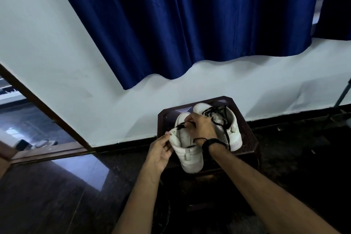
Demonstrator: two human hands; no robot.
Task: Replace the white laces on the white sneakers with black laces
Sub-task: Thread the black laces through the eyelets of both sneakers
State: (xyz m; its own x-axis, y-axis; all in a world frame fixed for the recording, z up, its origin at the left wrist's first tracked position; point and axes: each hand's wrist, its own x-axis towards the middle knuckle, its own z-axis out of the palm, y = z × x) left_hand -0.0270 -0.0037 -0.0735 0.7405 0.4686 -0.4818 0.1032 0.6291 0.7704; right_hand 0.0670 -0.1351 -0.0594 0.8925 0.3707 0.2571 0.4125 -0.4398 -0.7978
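Here, low in the frame's centre on the dark wooden table point(248, 135), the near white leather sneaker point(187, 150) was steadied by the left hand point(161, 152), fingers curled round its side, so the thin black lace point(182, 125), pinched by the right hand point(201, 126), could be threaded.

You are looking down at a dark wooden stool point(250, 138) on glossy dark floor tiles point(57, 195), with a white wall point(57, 43) behind it, a blue curtain point(180, 21) hanging above, and a brown door frame point(47, 108) at left.
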